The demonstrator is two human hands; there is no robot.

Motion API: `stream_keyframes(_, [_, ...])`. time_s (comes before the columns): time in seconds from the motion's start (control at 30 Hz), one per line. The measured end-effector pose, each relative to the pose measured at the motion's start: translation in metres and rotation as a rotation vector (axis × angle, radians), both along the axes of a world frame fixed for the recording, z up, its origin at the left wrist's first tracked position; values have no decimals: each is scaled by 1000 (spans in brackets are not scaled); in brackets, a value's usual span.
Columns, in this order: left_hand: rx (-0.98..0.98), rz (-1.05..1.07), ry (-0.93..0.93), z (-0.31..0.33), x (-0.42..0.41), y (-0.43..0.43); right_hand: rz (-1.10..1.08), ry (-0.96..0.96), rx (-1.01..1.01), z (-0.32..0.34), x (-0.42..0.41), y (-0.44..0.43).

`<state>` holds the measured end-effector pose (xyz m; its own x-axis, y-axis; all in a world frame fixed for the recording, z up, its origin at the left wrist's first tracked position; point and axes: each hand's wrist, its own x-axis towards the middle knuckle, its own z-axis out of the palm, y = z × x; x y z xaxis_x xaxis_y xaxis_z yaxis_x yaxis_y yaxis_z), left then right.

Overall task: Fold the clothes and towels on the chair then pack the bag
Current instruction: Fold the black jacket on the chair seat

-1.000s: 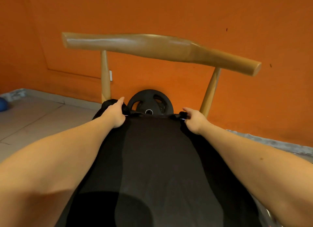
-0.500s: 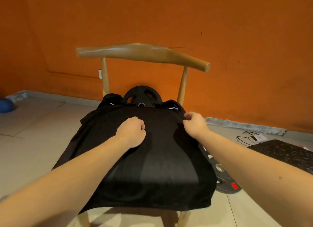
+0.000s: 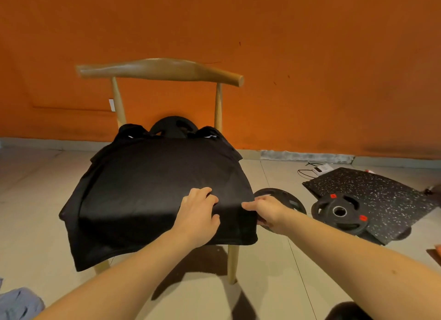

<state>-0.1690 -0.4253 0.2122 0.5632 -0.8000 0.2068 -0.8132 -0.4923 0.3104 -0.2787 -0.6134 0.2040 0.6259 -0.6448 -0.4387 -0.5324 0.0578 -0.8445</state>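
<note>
The black garment (image 3: 155,176) lies spread over the seat of the wooden chair (image 3: 162,69). Our left grip (image 3: 198,212) rests curled on its near right part, though we cannot tell whether it pinches cloth; our right grip (image 3: 267,210) pinches the garment's right edge.

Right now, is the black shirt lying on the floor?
No, the black shirt is spread over the seat of the wooden chair, its edges hanging off the sides.
</note>
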Motion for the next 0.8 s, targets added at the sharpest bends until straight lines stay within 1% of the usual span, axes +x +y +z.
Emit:
stream_keyframes(0.2, [43, -9, -112, 1, 2, 8, 67, 180, -75, 12, -24, -7])
stream_keyframes(0.3, [48, 0, -129, 3, -2, 7, 79, 190, -35, 20, -30, -7])
stream_keyframes(0.4, [-51, -39, -44, 10, -19, 2, 79, 126, 105, 30, -29, -6])
stream_keyframes(0.47, [-120, -106, 77, 17, -38, 0, 85, 84, 194, 34, -27, -6])
stream_keyframes(0.53, [-102, -171, 198, 23, -59, -3, 103, 62, 238, 39, -26, -5])
stream_keyframes(0.57, [-66, -190, 184, 24, -68, -5, 121, 52, 254, 41, -25, -5])
stream_keyframes(0.63, [-37, -193, 53, 20, -78, -11, 158, 41, 278, 43, -24, -5])
stream_keyframes(0.7, [-100, -169, -74, 17, -81, -16, 191, 48, 275, 43, -25, -6])
stream_keyframes(0.77, [-167, -177, -158, 18, -81, -19, 235, 65, 268, 43, -25, -11])
stream_keyframes(0.8, [-167, -190, -190, 19, -81, -20, 262, 74, 263, 44, -25, -13])
